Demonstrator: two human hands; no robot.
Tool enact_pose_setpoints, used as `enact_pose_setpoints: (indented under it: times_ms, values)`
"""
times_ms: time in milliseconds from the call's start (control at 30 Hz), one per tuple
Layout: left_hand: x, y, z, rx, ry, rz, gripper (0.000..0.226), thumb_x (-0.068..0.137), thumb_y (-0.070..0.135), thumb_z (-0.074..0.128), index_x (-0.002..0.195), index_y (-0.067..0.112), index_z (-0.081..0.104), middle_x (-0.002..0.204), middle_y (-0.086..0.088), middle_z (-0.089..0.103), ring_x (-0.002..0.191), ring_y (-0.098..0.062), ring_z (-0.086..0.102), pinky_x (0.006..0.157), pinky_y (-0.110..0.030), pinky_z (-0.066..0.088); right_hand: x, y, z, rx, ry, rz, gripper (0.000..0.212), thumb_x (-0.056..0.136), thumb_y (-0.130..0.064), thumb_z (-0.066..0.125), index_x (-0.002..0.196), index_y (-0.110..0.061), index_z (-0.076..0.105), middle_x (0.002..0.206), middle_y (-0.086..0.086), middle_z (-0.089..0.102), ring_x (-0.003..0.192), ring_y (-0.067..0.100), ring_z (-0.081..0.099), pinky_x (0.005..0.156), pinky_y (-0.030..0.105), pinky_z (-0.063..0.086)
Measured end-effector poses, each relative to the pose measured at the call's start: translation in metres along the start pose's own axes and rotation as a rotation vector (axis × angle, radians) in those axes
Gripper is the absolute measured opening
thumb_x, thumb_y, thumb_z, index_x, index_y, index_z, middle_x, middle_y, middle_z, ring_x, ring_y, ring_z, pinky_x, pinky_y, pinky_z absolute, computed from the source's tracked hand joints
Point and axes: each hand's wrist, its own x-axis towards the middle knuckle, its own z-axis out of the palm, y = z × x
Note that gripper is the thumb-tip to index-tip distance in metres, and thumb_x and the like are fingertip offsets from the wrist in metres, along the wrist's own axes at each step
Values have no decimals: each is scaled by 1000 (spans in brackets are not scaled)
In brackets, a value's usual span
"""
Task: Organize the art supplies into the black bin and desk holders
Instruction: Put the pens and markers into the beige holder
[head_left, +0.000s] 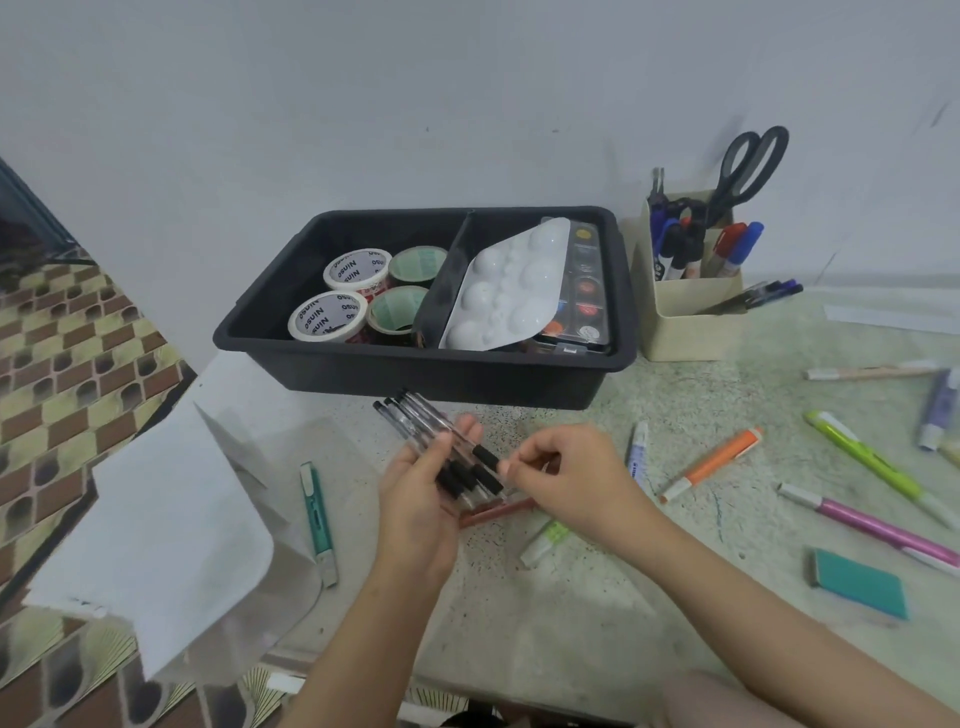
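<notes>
My left hand (423, 493) grips a bundle of several clear pens with black grips (421, 418), their caps pointing up-left toward the black bin (415, 371). My right hand (566, 470) pinches the lower tip of one pen in that bundle. The bin holds tape rolls (340, 306) in its left part and a white paint palette (511, 283) over a paint set on the right. A beige desk holder (685, 322) to the bin's right contains markers and scissors (748, 166).
Loose markers lie on the speckled desk: a teal one (318, 512) at left, an orange one (714, 462), a green one (872, 460) and a pink one (872, 525) at right. A teal eraser block (860, 582) sits near the right. White paper (156, 519) overhangs the left edge.
</notes>
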Motion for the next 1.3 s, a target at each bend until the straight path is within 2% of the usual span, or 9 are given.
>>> enact_pose_setpoints:
  times_ms: [133,200,300,400,467,633,900,1067,1300]
  values:
    - [-8,-2,8,67,-60,-26,18,91,6,51,106,5,61,95,-6,73,86,-13,71,73,-33,57,-9,-1,-16,-51,-115,-46,16,81,-32,71,72,-19,69,62,-11,62,53,-6,51,51,12,37]
    - [-14,0,12,92,-148,-29,18,88,6,52,101,3,64,91,-10,73,81,-17,71,65,-35,59,-8,-2,-27,15,-94,-37,17,82,-37,68,77,-21,68,66,-10,63,56,-5,54,54,12,41]
    - [-22,3,19,201,-342,-61,29,79,10,57,106,0,65,96,-17,71,86,-24,70,73,-48,58,-1,-5,-44,296,-124,10,22,86,-39,60,91,-18,68,86,-3,72,79,5,67,78,20,53]
    - [-25,3,31,295,-499,-112,31,75,7,58,104,-1,65,92,-16,72,80,-24,70,70,-32,58,8,-5,-63,437,-207,29,58,82,-53,49,98,-1,66,89,2,70,88,15,67,96,30,47]
    - [-26,0,42,349,-590,-158,26,73,5,59,97,2,68,89,-16,72,77,-23,71,67,-28,57,11,-4,-73,464,-290,24,60,78,-54,52,105,-2,65,93,-1,70,90,12,66,100,34,44]
    - [-23,-16,70,429,-737,-228,24,73,4,57,94,3,68,85,-14,73,75,-22,71,66,-27,56,11,3,-97,552,-419,70,35,86,-28,58,115,-9,63,110,8,70,104,19,66,90,28,52]
    - [-11,-31,96,685,-960,-329,28,81,13,56,106,2,62,94,-11,72,88,-25,70,74,-33,57,2,25,-138,655,-247,82,27,93,-23,49,111,-7,62,110,8,70,103,23,67,87,33,55]
    - [-3,-40,105,703,-954,-375,27,85,11,52,106,-6,55,77,-6,67,66,-17,64,63,-30,57,-2,44,-159,582,-227,137,35,80,-33,57,110,-16,64,110,4,71,107,24,65,91,40,53]
    - [9,-44,126,781,-907,-302,19,92,1,48,106,-6,58,78,-6,70,70,-16,66,68,-27,57,7,55,-189,596,-285,126,28,77,-22,62,103,-12,67,101,6,73,83,16,70,65,22,57]
